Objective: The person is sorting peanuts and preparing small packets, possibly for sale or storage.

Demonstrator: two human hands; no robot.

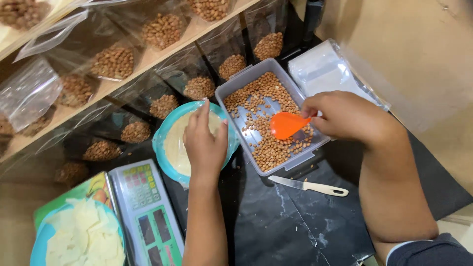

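A: Which step is in hand here?

B: Scooping, by the look of it. An orange scoop is gripped by the right hand and is pressed into the peanuts inside the grey plastic tray, which sits toward the far right part of the dark countertop.

A: And the left hand?

B: It is laid flat, fingers extended, on the teal bowl just left of the tray; nothing is clenched in it. The bowl appears to be steadied.

A: What is called for next, judging from this?

B: Probably the scoop needs to be loaded and lifted level, so that no nuts are spilled over the tray's rim, then carried the short way to the bowl.

A: What else is nearby?

B: A digital scale is seen at the near left edge, a white-handled knife lies near the tray, empty clear bags are stacked at the far right, and filled peanut bags are lined on the shelves behind.
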